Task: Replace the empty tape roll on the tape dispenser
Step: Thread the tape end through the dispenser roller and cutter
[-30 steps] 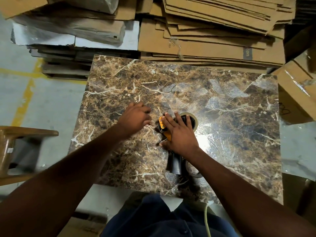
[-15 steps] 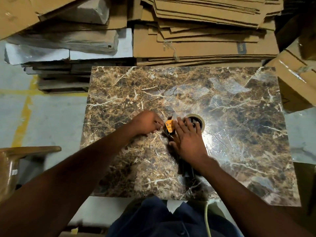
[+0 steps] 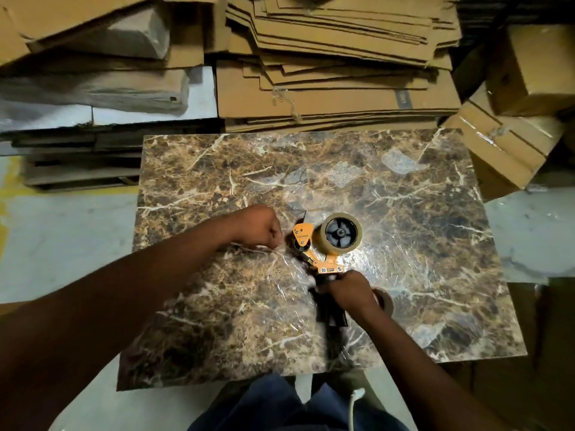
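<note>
Right hand: the right hand (image 3: 348, 290) has slid back off the roll since half a second ago and is now wrapped tight around the black handle (image 3: 331, 315) of the orange metal tape dispenser (image 3: 314, 250).
Left hand: the left hand (image 3: 259, 227) remains fisted just left of the dispenser's front end, fingers curled in; whether it pinches a tape end cannot be told.
Change: with the right hand withdrawn, the tan roll of packing tape (image 3: 340, 234) seated on the dispenser's black hub is fully uncovered.
Dispenser: one, lying on its side near the middle of the brown marble-patterned tabletop (image 3: 404, 244), handle pointing toward the person.
Tape rolls: two counted — the tan roll on the hub, and one brown cardboard core (image 3: 384, 301) lying on the tabletop just right of the dispenser's handle, partly hidden by the right wrist.
Hands: two, both bare.
Tabletop: one, covered in wrinkled clear film that glares beside the dispenser.
Surroundings: beyond the dispenser, past the table's far edge, stacks of flattened brown cardboard (image 3: 336, 73); to the far right, two taped cardboard boxes (image 3: 510, 132).
</note>
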Motion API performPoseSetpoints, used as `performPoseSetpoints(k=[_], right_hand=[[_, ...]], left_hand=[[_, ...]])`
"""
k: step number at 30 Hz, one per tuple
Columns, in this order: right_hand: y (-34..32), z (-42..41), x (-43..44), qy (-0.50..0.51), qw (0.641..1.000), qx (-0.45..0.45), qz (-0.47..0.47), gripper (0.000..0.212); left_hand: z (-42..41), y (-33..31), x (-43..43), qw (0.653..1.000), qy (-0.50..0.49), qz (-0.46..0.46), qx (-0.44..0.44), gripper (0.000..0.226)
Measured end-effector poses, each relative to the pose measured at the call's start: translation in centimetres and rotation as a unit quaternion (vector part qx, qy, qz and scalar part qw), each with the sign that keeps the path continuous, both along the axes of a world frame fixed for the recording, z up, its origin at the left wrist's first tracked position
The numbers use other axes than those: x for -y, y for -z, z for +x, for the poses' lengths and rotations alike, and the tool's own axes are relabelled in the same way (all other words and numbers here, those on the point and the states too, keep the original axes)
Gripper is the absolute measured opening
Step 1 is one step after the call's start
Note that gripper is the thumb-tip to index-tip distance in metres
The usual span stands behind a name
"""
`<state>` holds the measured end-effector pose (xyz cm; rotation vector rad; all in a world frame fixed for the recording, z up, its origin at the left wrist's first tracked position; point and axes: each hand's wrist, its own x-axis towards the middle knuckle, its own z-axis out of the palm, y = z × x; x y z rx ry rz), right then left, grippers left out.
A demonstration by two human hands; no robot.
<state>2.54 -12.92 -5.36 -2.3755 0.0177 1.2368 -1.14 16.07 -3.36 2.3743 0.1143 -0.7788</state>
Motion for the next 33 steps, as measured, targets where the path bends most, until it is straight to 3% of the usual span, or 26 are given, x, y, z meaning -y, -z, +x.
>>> performPoseSetpoints(k=[3, 5, 7, 8, 11, 15, 19, 21, 24, 27, 29, 33], right_hand=[[3.5, 0.9, 1.5, 0.066, 0.987, -0.132, 0.07, 0.052], [7.5, 1.6, 2.6, 0.071, 0.977, -0.173, 0.103, 0.057], [5.8, 2.0, 1.9, 0.061, 0.97, -0.217, 0.091, 0.065], [3.6, 2.3, 1.0, 0.053, 0.968, -0.233, 0.075, 0.064], [-1.2, 3.3, -0.3, 0.023, 0.956, -0.289, 0.056, 0.027], [-3.1, 3.9, 0.0, 0.04, 0.948, -0.3, 0.097, 0.025], [-3.1, 4.0, -0.2, 0.068, 0.974, -0.154, 0.154, 0.019], [-3.3, 4.4, -0.9, 0.06, 0.977, -0.109, 0.176, 0.011], [-3.7, 5.7, -2.0, -0.035, 0.988, 0.021, 0.149, 0.026], [-3.5, 8.0, -3.0, -0.157, 0.961, 0.196, 0.111, 0.036], [-2.7, 9.5, -3.5, -0.212, 0.941, 0.244, 0.094, 0.032], [-1.5, 11.3, -2.8, -0.283, 0.925, 0.243, 0.067, 0.032]], left_hand=[[-0.2, 0.1, -0.2, 0.994, -0.059, -0.084, -0.049, 0.018], [-0.4, -0.3, 0.0, 0.981, -0.129, -0.125, -0.069, 0.027], [-0.4, -0.7, 0.1, 0.958, -0.227, -0.155, -0.076, 0.036], [-0.3, -0.7, 0.1, 0.941, -0.283, -0.172, -0.075, 0.033], [0.2, -0.1, 0.4, 0.892, -0.406, -0.17, -0.099, 0.013], [0.8, 0.7, 1.2, 0.853, -0.473, -0.17, -0.141, 0.017], [0.9, 2.2, 1.2, 0.884, -0.453, -0.085, -0.078, 0.032], [1.3, 3.1, 1.2, 0.895, -0.44, -0.055, -0.046, 0.03], [2.5, 3.2, 0.9, 0.895, -0.446, -0.002, 0.02, 0.011], [4.0, 3.3, -0.1, 0.893, -0.442, 0.028, 0.083, 0.013], [5.1, 3.5, -1.4, 0.882, -0.452, 0.025, 0.132, 0.012], [6.2, 4.0, -3.4, 0.871, -0.459, 0.02, 0.172, 0.023]])
